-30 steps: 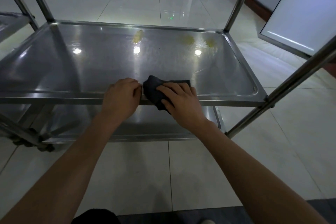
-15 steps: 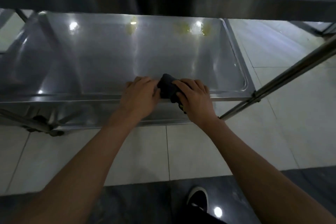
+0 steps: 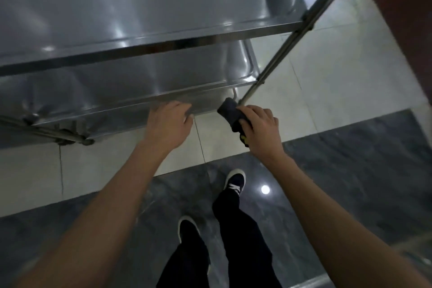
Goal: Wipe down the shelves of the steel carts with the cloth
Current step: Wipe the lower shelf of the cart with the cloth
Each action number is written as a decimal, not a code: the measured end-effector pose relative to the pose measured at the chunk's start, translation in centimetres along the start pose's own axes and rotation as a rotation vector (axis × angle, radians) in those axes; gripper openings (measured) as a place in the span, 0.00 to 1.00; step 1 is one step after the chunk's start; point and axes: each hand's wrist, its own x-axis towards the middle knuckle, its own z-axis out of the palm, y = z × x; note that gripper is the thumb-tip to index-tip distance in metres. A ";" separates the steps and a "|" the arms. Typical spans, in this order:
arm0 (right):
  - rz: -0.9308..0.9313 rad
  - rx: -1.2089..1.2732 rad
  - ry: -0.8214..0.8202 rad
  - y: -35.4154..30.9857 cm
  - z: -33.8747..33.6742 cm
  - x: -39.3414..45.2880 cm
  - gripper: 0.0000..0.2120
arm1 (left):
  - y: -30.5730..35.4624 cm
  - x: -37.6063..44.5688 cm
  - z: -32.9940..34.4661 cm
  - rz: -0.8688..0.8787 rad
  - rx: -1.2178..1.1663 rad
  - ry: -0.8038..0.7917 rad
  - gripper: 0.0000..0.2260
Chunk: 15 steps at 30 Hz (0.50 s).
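One steel cart (image 3: 163, 18), three shelves visible. One dark cloth (image 3: 230, 112). Two hands: left hand (image 3: 169, 124), right hand (image 3: 260, 131). Two dark shoes (image 3: 235, 181).

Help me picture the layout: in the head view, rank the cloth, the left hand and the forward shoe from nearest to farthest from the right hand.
1. cloth: gripped in the right hand, at the cart's corner post.
2. left hand: to its left, at the lower shelf edge.
3. forward shoe: below, on the dark floor.
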 end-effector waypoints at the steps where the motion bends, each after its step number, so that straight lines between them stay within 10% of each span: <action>1: 0.027 -0.002 0.003 -0.1 -2.2 -1.4 0.16 | 1.5 -1.2 -1.2 0.014 -0.008 -0.017 0.17; 15: 0.285 0.070 0.180 11.2 -24.1 -9.7 0.16 | 27.9 -2.8 -8.4 0.308 0.076 -0.119 0.17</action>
